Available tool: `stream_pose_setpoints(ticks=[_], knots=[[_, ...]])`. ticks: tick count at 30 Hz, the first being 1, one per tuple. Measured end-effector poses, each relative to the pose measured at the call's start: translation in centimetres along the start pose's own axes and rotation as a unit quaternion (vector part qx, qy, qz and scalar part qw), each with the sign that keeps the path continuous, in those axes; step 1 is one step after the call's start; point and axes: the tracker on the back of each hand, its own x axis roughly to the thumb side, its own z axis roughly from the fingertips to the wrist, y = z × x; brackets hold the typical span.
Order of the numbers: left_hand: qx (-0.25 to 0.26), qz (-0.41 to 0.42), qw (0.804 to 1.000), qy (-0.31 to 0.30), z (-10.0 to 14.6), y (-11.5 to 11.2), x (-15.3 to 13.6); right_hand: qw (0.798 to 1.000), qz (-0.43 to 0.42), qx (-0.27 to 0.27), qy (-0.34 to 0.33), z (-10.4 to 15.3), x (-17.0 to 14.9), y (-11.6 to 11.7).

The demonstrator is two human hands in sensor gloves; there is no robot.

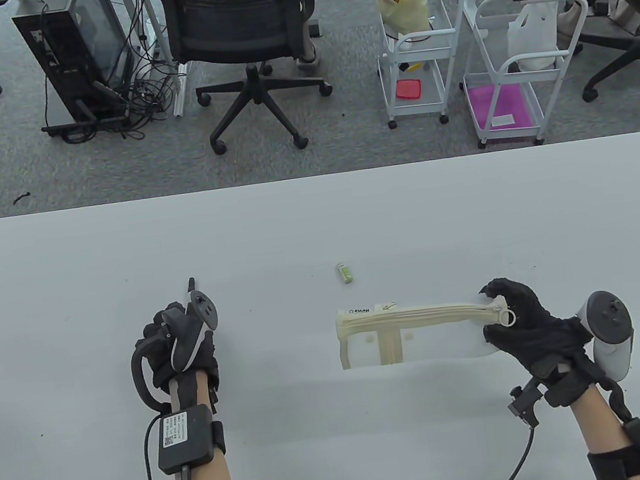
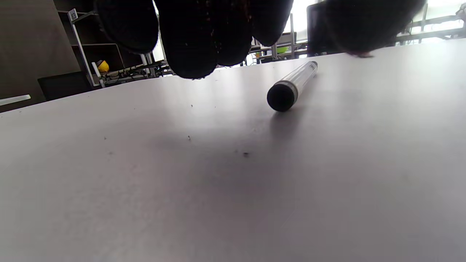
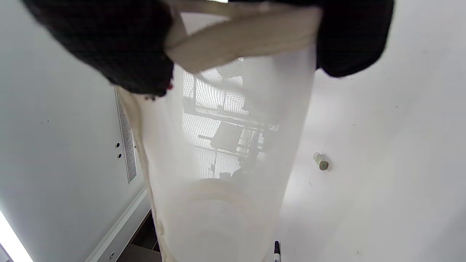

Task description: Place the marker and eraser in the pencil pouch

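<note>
A black-capped marker lies on the white table; only its tip shows in the table view. My left hand hovers over it with its fingers spread above the barrel, not touching. A small green eraser lies mid-table, beyond the pouch. The translucent cream pencil pouch lies flat, with its zip pull ring at the right end. My right hand grips that right end between its fingers and thumb. The right wrist view also shows the pouch, the eraser and the marker.
The table's far edge runs across the view. Beyond it on the floor stand an office chair, a computer tower and white trolleys.
</note>
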Motion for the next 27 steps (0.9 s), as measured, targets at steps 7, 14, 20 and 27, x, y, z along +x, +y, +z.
stream_pose_setpoints(ticks=[7,14,20,27], knots=[[-0.008,-0.042,0.999,0.0,-0.9,-1.3,0.6,1.0,0.006,-0.003,0.009,0.0,-0.2,0.0],[0.016,-0.033,0.998,-0.048,0.3,0.2,0.8,1.0,0.003,-0.008,0.009,0.1,-0.1,-0.1],[0.109,0.041,0.98,-0.162,5.0,6.9,1.3,1.0,0.001,-0.016,0.013,0.2,-0.1,-0.2],[0.246,0.05,0.923,-0.291,13.6,13.9,2.8,1.0,0.0,-0.021,0.015,0.3,-0.1,-0.4]])
